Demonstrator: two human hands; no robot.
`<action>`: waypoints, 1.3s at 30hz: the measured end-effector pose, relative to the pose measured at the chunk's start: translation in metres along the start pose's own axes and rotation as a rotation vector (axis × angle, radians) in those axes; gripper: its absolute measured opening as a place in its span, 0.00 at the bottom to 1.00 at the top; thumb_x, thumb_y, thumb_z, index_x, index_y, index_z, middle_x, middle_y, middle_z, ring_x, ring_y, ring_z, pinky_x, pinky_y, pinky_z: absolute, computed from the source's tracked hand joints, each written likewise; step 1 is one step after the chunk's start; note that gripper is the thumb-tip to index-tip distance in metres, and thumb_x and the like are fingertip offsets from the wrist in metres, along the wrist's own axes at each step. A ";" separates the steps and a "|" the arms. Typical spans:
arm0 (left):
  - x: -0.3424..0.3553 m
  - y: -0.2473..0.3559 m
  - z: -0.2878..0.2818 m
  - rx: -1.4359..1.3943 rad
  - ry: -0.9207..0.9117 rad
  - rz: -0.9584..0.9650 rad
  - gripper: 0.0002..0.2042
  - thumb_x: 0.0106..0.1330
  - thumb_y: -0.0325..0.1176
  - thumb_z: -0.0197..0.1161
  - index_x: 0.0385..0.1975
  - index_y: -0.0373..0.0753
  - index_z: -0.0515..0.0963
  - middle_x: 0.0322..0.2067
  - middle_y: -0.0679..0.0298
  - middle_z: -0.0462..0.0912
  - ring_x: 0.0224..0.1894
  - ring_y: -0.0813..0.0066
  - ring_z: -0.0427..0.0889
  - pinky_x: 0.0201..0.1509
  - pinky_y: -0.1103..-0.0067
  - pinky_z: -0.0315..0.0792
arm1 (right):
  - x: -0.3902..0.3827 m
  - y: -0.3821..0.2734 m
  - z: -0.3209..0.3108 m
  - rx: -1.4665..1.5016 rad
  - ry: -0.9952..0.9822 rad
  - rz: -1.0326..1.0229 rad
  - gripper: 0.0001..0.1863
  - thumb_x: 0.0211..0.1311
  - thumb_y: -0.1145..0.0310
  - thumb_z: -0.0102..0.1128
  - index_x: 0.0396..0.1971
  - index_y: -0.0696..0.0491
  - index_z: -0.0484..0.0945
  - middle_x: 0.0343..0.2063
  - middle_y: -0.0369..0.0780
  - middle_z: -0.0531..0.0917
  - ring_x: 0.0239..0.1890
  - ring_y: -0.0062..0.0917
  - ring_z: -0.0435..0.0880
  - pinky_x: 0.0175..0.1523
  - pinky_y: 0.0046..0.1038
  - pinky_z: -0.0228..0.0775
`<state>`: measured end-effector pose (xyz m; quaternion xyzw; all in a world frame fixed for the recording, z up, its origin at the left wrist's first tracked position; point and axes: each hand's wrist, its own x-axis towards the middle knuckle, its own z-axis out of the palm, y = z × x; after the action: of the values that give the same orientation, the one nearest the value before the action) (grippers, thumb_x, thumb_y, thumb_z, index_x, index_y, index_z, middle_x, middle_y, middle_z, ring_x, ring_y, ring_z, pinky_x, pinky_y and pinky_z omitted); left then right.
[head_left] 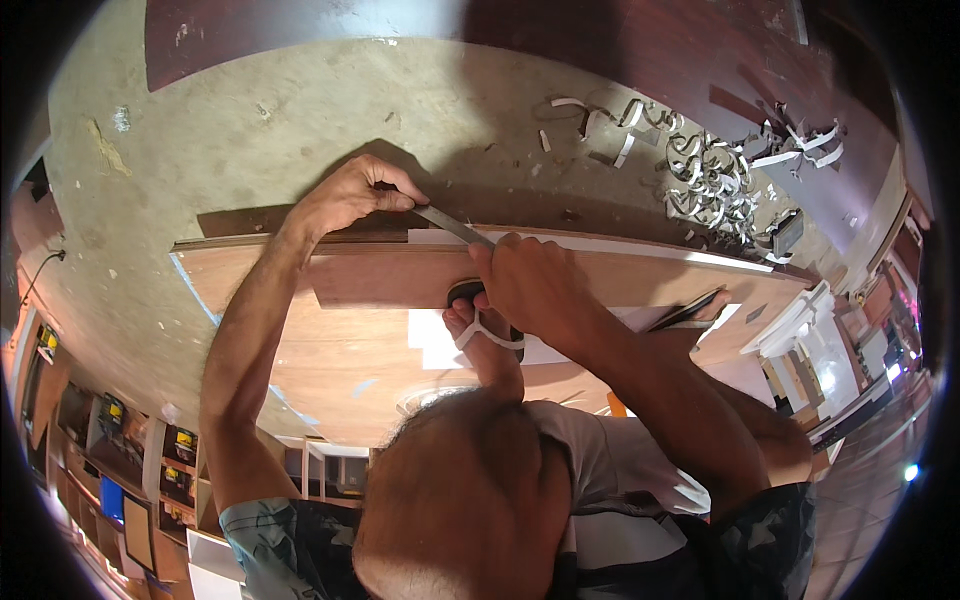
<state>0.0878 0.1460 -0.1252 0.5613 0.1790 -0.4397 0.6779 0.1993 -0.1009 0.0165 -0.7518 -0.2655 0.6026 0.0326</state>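
Pinched between thumb and fingers of my left hand [365, 193] is the far-left tip of a flat metal file [450, 222]. My right hand [535, 285] is closed around its other end, hiding the grip. The file slants across the long upper edge of a wooden panel [380, 278], which appears to stand on edge in front of me. White strip shows along that edge to the right of the file. Whether the file touches the edge, I cannot tell.
Curled white and grey trimmings [705, 180] lie heaped on the concrete floor [250, 130] at the far right. A dark reddish board [350, 20] lies along the far side. Sandals [690, 310] show on the near side of the panel. Shelves with boxes [115, 420] stand at the left.
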 end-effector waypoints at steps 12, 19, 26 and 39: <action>0.004 0.036 0.011 0.074 -0.238 0.058 0.10 0.69 0.26 0.73 0.48 0.39 0.92 0.46 0.64 0.94 0.51 0.72 0.89 0.61 0.72 0.80 | -0.052 -0.001 -0.012 0.049 -0.061 0.109 0.28 0.86 0.50 0.42 0.39 0.61 0.78 0.21 0.55 0.85 0.28 0.56 0.89 0.40 0.56 0.80; 0.020 0.027 0.015 0.006 -0.284 0.133 0.11 0.68 0.19 0.69 0.48 0.36 0.91 0.47 0.62 0.93 0.51 0.72 0.89 0.59 0.77 0.82 | -0.051 0.003 -0.014 -0.119 0.037 0.048 0.29 0.85 0.49 0.44 0.32 0.59 0.79 0.20 0.56 0.84 0.26 0.56 0.88 0.36 0.56 0.81; 0.012 0.021 0.023 -0.013 -0.184 0.134 0.12 0.69 0.17 0.66 0.47 0.36 0.91 0.45 0.62 0.94 0.49 0.74 0.89 0.59 0.77 0.83 | -0.047 0.010 -0.012 -0.137 0.040 0.072 0.30 0.85 0.49 0.45 0.32 0.60 0.80 0.21 0.56 0.85 0.27 0.56 0.89 0.37 0.56 0.81; 0.015 0.001 0.019 0.038 -0.067 0.120 0.15 0.69 0.14 0.62 0.47 0.36 0.91 0.42 0.60 0.94 0.45 0.74 0.89 0.55 0.76 0.83 | -0.016 0.015 -0.001 -0.172 0.048 0.036 0.32 0.84 0.47 0.45 0.36 0.64 0.83 0.26 0.57 0.87 0.31 0.55 0.90 0.40 0.54 0.83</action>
<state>0.0918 0.1220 -0.1303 0.5686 0.1137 -0.4200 0.6981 0.2036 -0.1203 0.0254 -0.7706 -0.3019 0.5600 -0.0366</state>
